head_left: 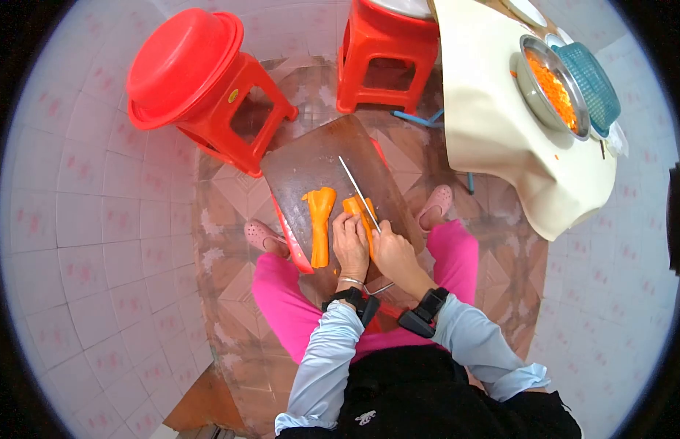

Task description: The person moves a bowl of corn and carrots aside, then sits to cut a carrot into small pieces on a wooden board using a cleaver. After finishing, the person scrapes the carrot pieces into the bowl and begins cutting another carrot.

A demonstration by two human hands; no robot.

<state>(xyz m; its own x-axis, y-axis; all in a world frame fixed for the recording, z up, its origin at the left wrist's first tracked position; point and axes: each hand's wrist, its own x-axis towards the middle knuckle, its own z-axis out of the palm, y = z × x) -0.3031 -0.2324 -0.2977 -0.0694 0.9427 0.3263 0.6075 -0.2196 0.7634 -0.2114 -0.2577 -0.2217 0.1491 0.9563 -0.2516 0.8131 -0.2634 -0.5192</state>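
A dark wooden cutting board (296, 162) lies in front of me between my feet. My right hand (398, 257) is closed around the handle of a kitchen knife (354, 181), whose thin blade slants up and left over a carrot (351, 205). Curled fingers of my left hand (350, 247) press on that same carrot, close beside the blade, and cover part of it. To the left of this hand lies a long pile of orange carrot slices (320, 228), apart from the fingers. Small orange bits are on the board near it.
A red basin (180, 66) rests on a red stool (245, 124) at the upper left. Another red stool (387, 55) stands beyond the board. On the cloth-covered table (493, 124) at right are a metal bowl (534, 91) of chopped carrot and a teal basket (590, 84).
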